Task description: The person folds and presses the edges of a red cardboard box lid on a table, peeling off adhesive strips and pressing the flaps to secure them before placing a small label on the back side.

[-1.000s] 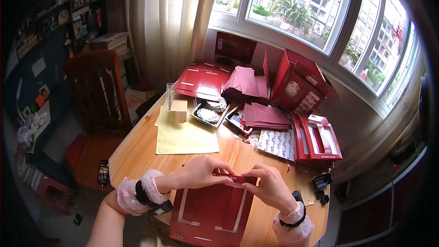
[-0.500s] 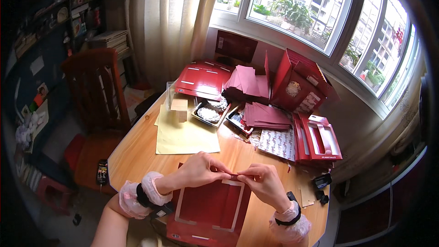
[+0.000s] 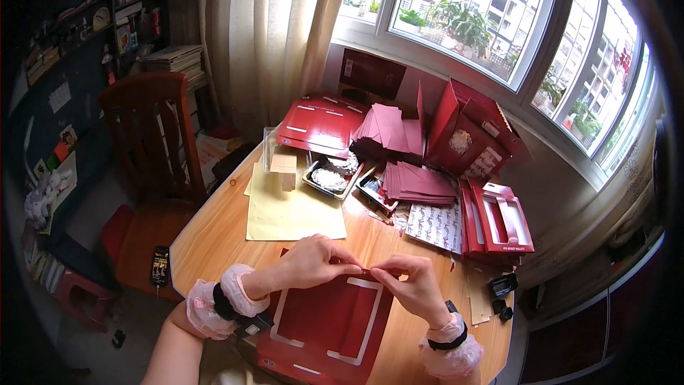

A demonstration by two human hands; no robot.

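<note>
Closer together than a second ago, the left hand point(image 3: 310, 264) and right hand point(image 3: 412, 284) now nearly meet at the far edge of the red cardboard sheet point(image 3: 322, 319), where less of its upturned strip shows. Each hand's fingers point(image 3: 388, 264) pinch that edge. Marked with pale strips, it lies at the near side of the bench point(image 3: 214, 246); a yellow sheet point(image 3: 299, 216) lies beyond the left hand.

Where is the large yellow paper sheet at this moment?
In the head view, the large yellow paper sheet lies left of centre on the pale wooden table, just beyond the bare left hand.
</note>
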